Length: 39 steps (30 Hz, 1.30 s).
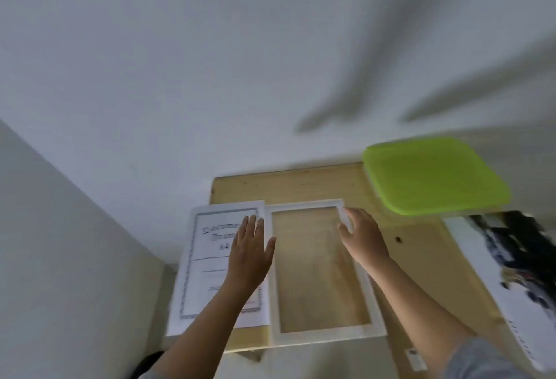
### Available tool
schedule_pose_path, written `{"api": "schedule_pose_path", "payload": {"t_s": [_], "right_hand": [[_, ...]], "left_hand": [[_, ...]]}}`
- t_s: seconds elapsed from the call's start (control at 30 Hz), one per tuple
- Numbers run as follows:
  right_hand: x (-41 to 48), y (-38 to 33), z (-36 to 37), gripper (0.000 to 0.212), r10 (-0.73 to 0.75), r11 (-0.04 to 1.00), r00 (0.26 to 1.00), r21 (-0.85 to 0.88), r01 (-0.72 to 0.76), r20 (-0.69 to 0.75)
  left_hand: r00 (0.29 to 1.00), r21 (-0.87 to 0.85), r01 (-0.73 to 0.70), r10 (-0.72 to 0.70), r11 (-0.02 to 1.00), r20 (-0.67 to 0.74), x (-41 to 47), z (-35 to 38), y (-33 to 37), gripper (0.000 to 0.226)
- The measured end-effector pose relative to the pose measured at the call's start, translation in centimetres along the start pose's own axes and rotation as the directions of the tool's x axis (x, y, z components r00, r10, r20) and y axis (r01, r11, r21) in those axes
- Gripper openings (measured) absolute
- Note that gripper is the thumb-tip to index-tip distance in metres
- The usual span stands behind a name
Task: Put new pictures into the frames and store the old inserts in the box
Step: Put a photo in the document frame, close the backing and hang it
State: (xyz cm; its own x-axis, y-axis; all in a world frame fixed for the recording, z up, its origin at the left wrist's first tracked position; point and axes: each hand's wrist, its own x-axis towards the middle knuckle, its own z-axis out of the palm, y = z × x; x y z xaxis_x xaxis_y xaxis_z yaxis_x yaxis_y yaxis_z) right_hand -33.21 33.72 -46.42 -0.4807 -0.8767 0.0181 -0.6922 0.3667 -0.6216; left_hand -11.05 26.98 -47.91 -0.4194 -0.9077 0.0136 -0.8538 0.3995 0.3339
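While both hands reach forward over the table, the left hand is spread flat, fingers extended and slightly fanned, palm down over a printed white sheet at lower centre-left; contact cannot be confirmed through the blur. The right hand is open with fingers loosely curved, fingertips at the upper right corner of an empty white picture frame, gripping nothing that shows. Frame is rectangular, flat on the wood, its window showing bare grain. The sheet lies just beside the frame's left edge, bordered, with blurred text, overhanging the table's left side. Table is pale wood, smooth, with a dark knot at right. In the right centre a lime-green translucent lid, square with rounded corners, covers a box; contents not visible. At the lower right edge lies a black-and-white picture, motion-blurred.
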Motion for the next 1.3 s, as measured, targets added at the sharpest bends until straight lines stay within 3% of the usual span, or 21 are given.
{"api": "schedule_pose_path", "payload": {"t_s": [0.13, 0.3, 0.43, 0.53, 0.63, 0.77, 0.9, 1.13, 1.3], "right_hand": [[-1.0, -6.5, 6.8, 0.042, -0.076, 0.997, 0.992, 0.012, 0.075, 0.098], [-2.7, -11.2, 13.6, 0.048, -0.154, 0.987, 0.953, 0.005, 0.158, 0.26], [-4.3, -12.3, 16.9, 0.054, -0.178, 0.979, 0.913, -0.026, 0.201, 0.367], [-5.1, -12.2, 18.4, 0.058, -0.184, 0.971, 0.898, -0.067, 0.229, 0.4], [-5.7, -11.8, 19.3, 0.061, -0.167, 0.963, 0.9, -0.131, 0.237, 0.403], [-6.2, -11.5, 20.1, 0.063, -0.156, 0.951, 0.9, -0.186, 0.248, 0.406], [-6.2, -12.0, 21.0, 0.062, -0.173, 0.95, 0.905, -0.178, 0.258, 0.388], [-6.3, -13.0, 22.0, 0.06, -0.194, 0.948, 0.891, -0.155, 0.278, 0.41], [-5.5, -15.2, 20.7, 0.054, -0.183, 0.983, 0.879, 0.094, 0.157, 0.441]], "left_hand": [[0.987, -0.04, 0.158, -0.158, 0.987, 0.018, -2.3, -1.8, -8.8, 0.059], [0.904, -0.204, 0.426, -0.408, 0.881, 0.125, -5.9, -1.9, -15.6, 0.063], [0.866, -0.324, 0.5, -0.453, 0.803, 0.213, -7.6, -0.6, -18.0, 0.067], [0.843, -0.487, 0.537, -0.463, 0.689, 0.274, -7.7, 0.0, -18.0, 0.068], [0.842, -0.575, 0.533, -0.456, 0.62, 0.289, -7.4, 0.4, -17.8, 0.065], [0.788, -0.637, 0.583, -0.543, 0.505, 0.291, -6.9, 0.7, -18.1, 0.056], [0.786, -0.708, 0.537, -0.576, 0.458, 0.224, -7.1, 0.2, -18.8, 0.044], [0.826, -0.899, 0.424, -0.454, 0.111, 0.334, -7.7, -1.7, -20.2, 0.035], [0.877, -0.937, 0.345, -0.376, 0.058, 0.299, -7.1, -3.2, -18.9, 0.033]]}}
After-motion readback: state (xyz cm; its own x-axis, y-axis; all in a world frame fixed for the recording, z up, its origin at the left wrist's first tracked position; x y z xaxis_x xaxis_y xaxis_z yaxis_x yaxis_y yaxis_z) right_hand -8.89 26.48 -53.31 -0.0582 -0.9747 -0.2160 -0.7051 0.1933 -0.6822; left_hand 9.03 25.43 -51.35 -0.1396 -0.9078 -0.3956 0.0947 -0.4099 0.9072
